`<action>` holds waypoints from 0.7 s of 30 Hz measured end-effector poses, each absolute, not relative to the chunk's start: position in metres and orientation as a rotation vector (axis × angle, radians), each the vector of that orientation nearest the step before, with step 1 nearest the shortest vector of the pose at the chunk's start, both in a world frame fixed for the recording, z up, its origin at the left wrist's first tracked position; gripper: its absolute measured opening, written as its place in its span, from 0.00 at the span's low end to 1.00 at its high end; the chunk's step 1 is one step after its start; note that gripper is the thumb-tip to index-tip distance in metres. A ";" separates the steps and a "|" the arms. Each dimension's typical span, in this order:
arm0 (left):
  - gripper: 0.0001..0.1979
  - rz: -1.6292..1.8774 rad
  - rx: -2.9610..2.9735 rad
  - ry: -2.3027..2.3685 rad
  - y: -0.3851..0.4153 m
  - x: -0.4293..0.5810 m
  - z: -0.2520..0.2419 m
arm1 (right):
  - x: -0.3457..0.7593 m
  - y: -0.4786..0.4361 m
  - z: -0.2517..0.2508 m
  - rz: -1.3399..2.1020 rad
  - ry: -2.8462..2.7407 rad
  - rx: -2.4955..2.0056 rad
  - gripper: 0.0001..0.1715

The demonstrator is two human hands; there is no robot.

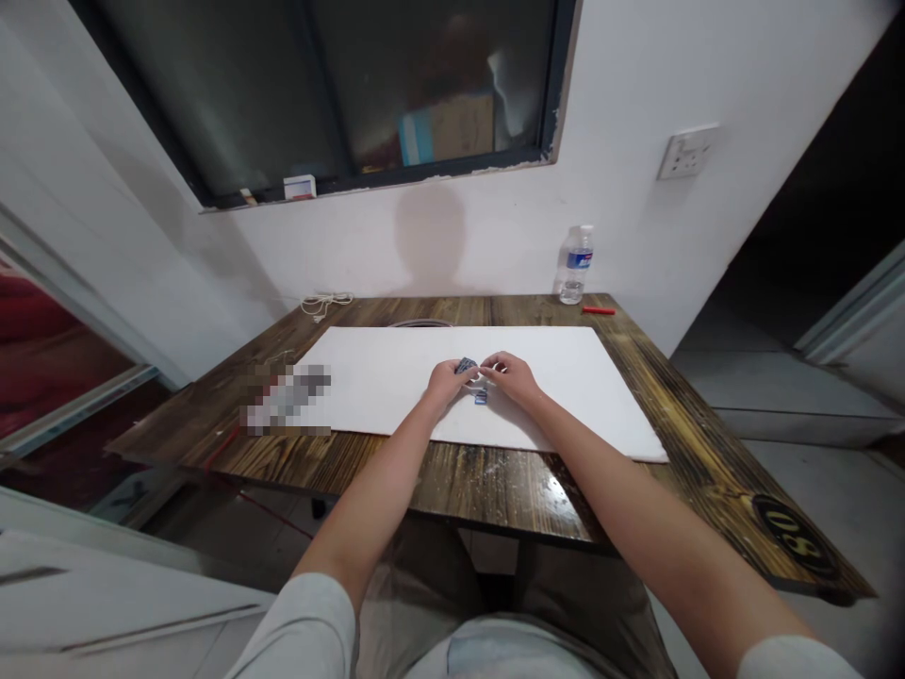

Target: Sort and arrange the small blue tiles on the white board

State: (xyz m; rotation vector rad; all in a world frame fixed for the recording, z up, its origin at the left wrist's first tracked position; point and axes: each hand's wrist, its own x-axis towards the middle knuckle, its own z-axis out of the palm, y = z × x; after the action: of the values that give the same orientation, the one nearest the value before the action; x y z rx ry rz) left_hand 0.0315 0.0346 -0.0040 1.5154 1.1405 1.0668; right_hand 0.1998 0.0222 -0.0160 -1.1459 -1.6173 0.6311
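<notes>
Both hands meet over the middle of a large white rectangular sheet that lies flat on a dark, worn wooden tabletop. The left hand is curled, its fingers closed narrowly on a small grey piece held just above the sheet. The right hand comes in from the other side with its fingertips pinched on the same piece, so the two hands touch or nearly touch around it. The piece is too small to make out in detail. Just beneath the hands, on the sheet and nearer the person, lies a tiny blue piece, apart from the fingers. Both bare forearms stretch forward from short pale sleeves, and the person sits close to the near edge of the tabletop.

At the far right corner of the tabletop, near the white wall, stands a clear plastic water bottle with a blue label, upright, and just beside it lies a thin red pen. At the far left a loose white cord lies coiled on the wood. A blurred-out patch covers something at the left edge of the sheet. A round black label with numerals sits on the near right corner of the tabletop. On the wall above are a white wall socket and a dark-framed window, with a small white and red box on its sill.
</notes>
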 end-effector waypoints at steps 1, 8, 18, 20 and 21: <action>0.16 1.062 1.537 1.153 0.034 0.031 -0.004 | 0.200 0.022 -0.016 0.618 -1.633 -1.139 0.10; 0.17 1.053 1.596 1.157 0.034 0.031 -0.001 | 0.199 0.023 -0.016 0.534 -1.728 -1.122 0.09; 0.18 0.967 1.575 1.160 0.033 0.033 -0.004 | 0.198 0.019 -0.014 0.385 -1.809 -1.167 0.04; 0.18 0.977 1.562 1.129 0.033 0.034 -0.005 | 0.197 0.019 -0.014 0.388 -1.792 -1.170 0.05; 0.18 0.983 1.548 1.112 0.033 0.034 -0.005 | 0.197 0.019 -0.014 0.388 -1.783 -1.174 0.05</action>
State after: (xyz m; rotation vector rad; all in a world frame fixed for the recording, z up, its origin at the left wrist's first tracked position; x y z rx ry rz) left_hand 0.0340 0.0330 -0.0053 1.5479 1.1124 0.9831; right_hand 0.1974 0.0190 -0.0139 -1.1737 -1.7834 0.3876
